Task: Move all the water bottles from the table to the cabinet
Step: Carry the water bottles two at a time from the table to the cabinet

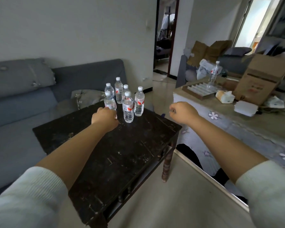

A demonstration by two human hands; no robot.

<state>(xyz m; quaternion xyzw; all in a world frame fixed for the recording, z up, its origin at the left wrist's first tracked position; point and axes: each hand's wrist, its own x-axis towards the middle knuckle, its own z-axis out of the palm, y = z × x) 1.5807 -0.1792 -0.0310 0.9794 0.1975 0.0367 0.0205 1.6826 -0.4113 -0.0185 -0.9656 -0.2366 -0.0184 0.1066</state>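
Several clear water bottles with white caps and red-and-white labels stand in a cluster at the far end of the dark wooden table [125,145]. My left hand [104,117] reaches across the table and wraps round the lower part of the nearest left bottle [109,100]. Just right of it stands another bottle [128,107], untouched. My right hand [183,112] hovers past the table's right edge, fingers loosely curled, holding nothing. One more bottle [213,73] stands on the cloth-covered cabinet [237,129] at the right.
A grey sofa [23,102] runs along the left behind the table. On the cabinet sit a slatted tray [198,90], a tissue pack [224,96], a white box [245,108] and a large cardboard box [263,78]. Bare floor lies between table and cabinet.
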